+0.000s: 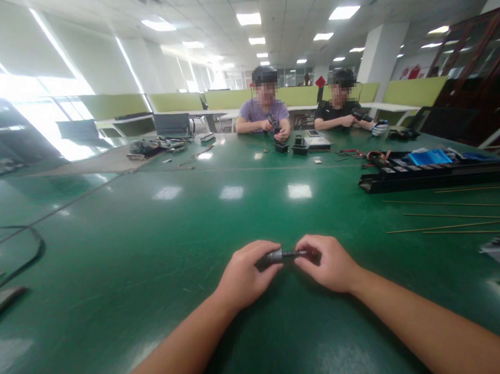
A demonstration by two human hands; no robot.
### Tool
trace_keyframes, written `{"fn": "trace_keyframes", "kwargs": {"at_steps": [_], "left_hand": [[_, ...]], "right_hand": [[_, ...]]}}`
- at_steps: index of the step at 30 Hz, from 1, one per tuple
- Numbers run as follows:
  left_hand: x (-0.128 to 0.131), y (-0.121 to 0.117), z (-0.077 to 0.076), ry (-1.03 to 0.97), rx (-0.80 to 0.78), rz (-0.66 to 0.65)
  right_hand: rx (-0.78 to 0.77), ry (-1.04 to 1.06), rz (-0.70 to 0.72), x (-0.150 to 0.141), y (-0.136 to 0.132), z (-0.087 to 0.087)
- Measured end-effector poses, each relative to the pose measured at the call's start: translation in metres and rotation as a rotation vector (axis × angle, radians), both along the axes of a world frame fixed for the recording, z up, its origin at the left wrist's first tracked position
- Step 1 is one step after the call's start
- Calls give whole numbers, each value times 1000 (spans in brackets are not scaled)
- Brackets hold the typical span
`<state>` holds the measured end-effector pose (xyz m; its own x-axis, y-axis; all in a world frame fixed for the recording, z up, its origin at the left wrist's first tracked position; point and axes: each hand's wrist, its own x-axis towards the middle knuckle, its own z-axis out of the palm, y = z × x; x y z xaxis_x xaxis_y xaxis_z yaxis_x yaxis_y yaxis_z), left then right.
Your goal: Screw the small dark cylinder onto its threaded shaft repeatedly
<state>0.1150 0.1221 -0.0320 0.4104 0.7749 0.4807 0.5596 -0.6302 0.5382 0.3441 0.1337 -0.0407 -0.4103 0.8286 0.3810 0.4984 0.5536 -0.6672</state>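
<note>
Both of my hands meet low over the green table (152, 255), just in front of me. My left hand (244, 275) is closed around the thick grey end of a small dark tool-like object (282, 256). My right hand (328, 261) pinches the thin dark end of the same object. The object lies level between the two hands. Its exact kind is too small to tell.
A long black tray (439, 176) with blue parts lies at the right, with several thin sticks (455, 215) in front of it. A black cable loop (21, 252) lies at the left. Two people sit at the far side handling small dark parts (290, 146).
</note>
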Motion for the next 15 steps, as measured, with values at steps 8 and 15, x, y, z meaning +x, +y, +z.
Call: {"fn": "trace_keyframes", "kwargs": {"at_steps": [8,15], "left_hand": [[0,1,-1,-7,0,9],[0,1,1,5,-10,21]], "right_hand": [[3,-11,-20,0,1,-2],[15,-7,-29,0,1,-3]]}}
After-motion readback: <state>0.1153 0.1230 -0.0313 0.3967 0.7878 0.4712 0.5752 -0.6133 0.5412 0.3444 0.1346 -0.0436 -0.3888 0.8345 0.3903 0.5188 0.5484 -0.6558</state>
